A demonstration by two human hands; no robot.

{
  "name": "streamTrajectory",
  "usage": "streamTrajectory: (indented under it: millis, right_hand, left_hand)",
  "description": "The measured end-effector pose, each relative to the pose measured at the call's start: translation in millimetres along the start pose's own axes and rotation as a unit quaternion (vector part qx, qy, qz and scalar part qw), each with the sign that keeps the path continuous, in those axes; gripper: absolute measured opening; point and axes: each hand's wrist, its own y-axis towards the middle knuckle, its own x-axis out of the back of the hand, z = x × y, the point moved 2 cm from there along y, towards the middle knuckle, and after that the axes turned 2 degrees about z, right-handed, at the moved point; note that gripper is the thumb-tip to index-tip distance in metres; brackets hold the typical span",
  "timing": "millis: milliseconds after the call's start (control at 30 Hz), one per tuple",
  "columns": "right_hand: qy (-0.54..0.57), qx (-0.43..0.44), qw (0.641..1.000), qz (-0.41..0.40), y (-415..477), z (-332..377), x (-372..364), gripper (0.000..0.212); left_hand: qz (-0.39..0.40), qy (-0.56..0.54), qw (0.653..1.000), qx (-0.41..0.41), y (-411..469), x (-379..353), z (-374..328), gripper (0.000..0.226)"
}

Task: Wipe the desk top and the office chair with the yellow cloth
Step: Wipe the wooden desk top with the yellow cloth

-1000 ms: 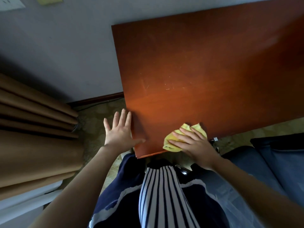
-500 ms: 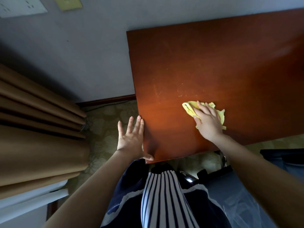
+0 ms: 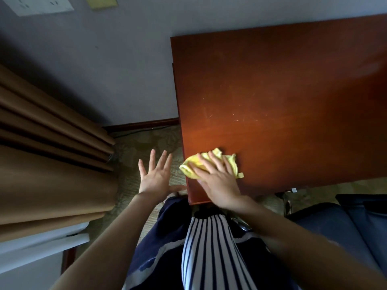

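Right hand [image 3: 217,181]: flat, fingers spread, pressing cloth [image 3: 209,164] at desk [image 3: 282,97] near-left corner | unwiped top lies far and right, I judge | left hand [image 3: 156,176]: open, empty, beside edge.

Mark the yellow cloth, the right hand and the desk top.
yellow cloth [image 3: 189,165], head view, bunched left end.
right hand [image 3: 217,181], head view, back of hand.
desk top [image 3: 293,101], head view, bare wood at the middle.

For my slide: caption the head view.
Right hand presses yellow cloth onto desk top corner; left hand open beside it.
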Motion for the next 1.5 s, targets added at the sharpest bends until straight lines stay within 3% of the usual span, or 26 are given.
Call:
streamTrajectory:
  millis: [200,300,400,600,900,1000,1167,1233,1500]
  right_hand:
    - [-0.03,0.15,0.988,0.027,-28,0,-19,0.045]
    - [-0.033,0.169,0.985,0.005,-50,-22,-22,0.045]
    - [-0.03,0.121,0.992,0.007,-71,-50,-22,0.054]
    - [0.04,-0.037,0.998,0.007,-105,-120,-11,0.045]
    - [0.074,-0.18,0.981,0.023,-92,-198,31,0.045]
    - [0.094,-0.272,0.958,0.0,-62,-210,40,0.047]
    - [0.177,-0.45,0.873,-0.053,-11,-166,42,0.047]
    - [0.173,-0.46,0.869,-0.062,3,-138,38,0.049]
    - [0.105,-0.338,0.928,-0.113,36,-47,15,0.05]
  left_hand:
    - [-0.033,-0.021,0.999,0.006,-3,9,8,0.09]
    - [-0.054,-0.029,0.998,-0.015,0,14,-4,0.09]
    - [-0.045,-0.036,0.998,-0.038,6,19,-19,0.099]
    - [0.014,-0.027,0.998,-0.055,16,22,-37,0.113]
    - [0.024,0.031,0.996,-0.079,19,20,-35,0.107]
    - [0.018,0.041,0.994,-0.095,21,24,-33,0.102]
    - [-0.002,0.015,0.993,-0.114,22,28,-27,0.098]
    - [-0.014,0.009,0.992,-0.123,26,34,-24,0.098]
    - [0.005,0.049,0.99,-0.132,55,66,-20,0.11]
